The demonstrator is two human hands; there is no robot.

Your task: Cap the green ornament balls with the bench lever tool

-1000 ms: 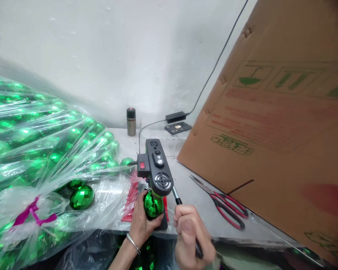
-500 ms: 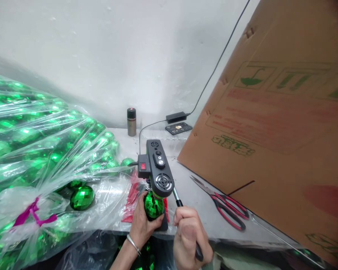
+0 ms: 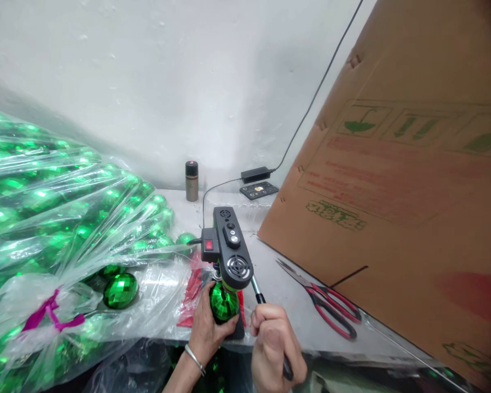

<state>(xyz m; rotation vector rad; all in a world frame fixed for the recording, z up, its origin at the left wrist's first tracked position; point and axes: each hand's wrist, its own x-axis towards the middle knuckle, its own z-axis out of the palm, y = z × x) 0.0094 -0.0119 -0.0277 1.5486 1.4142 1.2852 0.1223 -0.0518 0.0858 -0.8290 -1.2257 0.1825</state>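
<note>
A shiny green faceted ball (image 3: 223, 303) sits under the round front end of a small black bench machine (image 3: 232, 245). My left hand (image 3: 208, 319) is wrapped round the ball from the left and below, and a silver bangle circles the wrist. With my right hand (image 3: 276, 346) I grip the black handle of the machine's lever (image 3: 258, 292), whose metal rod runs up to the machine's right side. On the machine's left is a box with a red switch (image 3: 209, 244). The machine's front hides the top of the ball.
At left, a large clear plastic bag (image 3: 65, 218) of green balls is tied with a magenta ribbon (image 3: 51, 314). Scissors (image 3: 327, 303) lie right of my right hand, before a big cardboard box (image 3: 384, 180). Behind stand a small bottle (image 3: 192, 182), a power adapter (image 3: 256, 174) and a phone (image 3: 259, 189).
Both hands keep their places on the ball and the lever handle. The whole view has shifted very slightly, and nothing else has visibly moved.
</note>
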